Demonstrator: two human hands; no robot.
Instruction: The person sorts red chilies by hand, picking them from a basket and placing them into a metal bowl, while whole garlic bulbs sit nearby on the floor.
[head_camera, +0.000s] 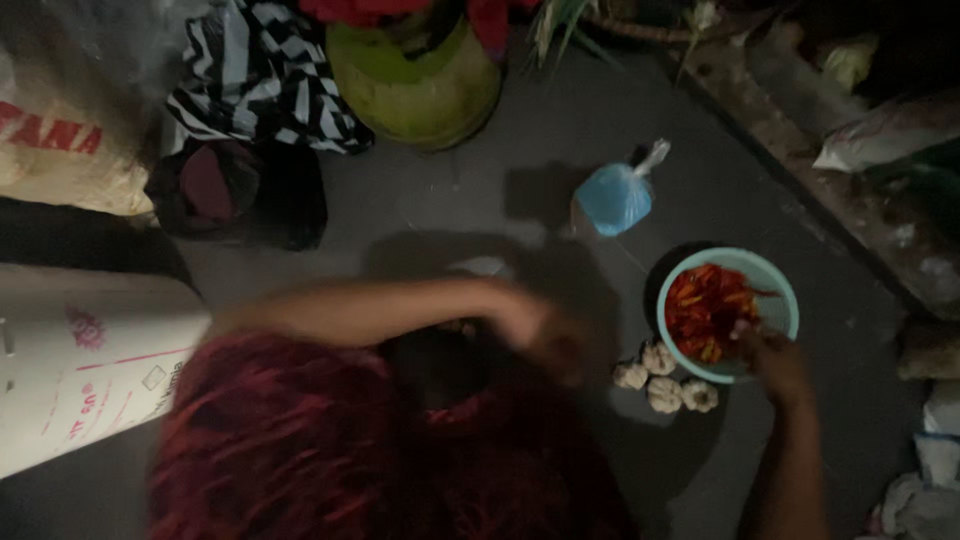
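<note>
Red chillies (705, 308) sit in a round turquoise plastic bowl (775, 275) on the dark floor, front-right; right hand (775, 362) at the bowl's near rim, fingers on chillies, grip unclear; left hand (545, 330) blurred, farther left; garlic bulbs (664, 378) just beside the bowl.

Pale teal bowl (780, 280) with red and orange chillies (705, 310). Off-white garlic bulbs (665, 385). Light blue plastic bag (613, 198). Green gas cylinder (415, 85). Black-and-white zigzag striped cloth (270, 75). Dark grey floor (450, 200). White sack (90, 370) with red print. Dark red streaked garment (300, 450).
</note>
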